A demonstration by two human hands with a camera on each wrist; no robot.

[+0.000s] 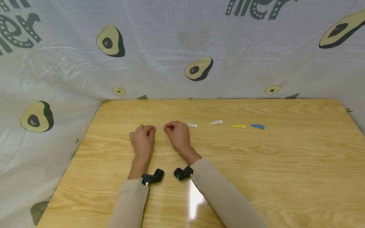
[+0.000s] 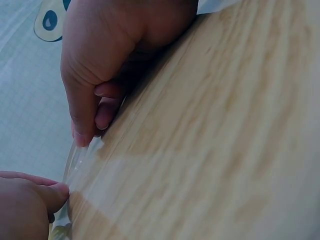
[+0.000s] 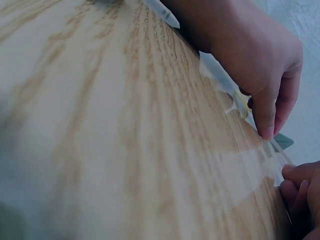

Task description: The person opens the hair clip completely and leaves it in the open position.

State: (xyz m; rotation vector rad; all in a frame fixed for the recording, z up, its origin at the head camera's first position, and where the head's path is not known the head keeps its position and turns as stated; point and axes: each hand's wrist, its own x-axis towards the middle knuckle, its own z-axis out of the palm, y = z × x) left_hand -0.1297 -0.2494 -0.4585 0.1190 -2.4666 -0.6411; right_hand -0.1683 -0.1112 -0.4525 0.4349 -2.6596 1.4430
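- Left grip (image 1: pixel 142 139), as I see it from my end: thumb and fingers pinch a thin see-through strip (image 1: pixel 159 127).
- Right grip (image 1: pixel 179 136): pinched on the same strip, near the left one.
- The strip spans the gap between them, over the table (image 1: pixel 256 177)'s far left part; I can't tell whether it touches the wood.
- Rightward, I count a white clip (image 1: pixel 192 125) just beside the right grip, then a pale clip (image 1: pixel 216 122), a yellow clip (image 1: pixel 239 126) and a blue clip (image 1: pixel 258 126).
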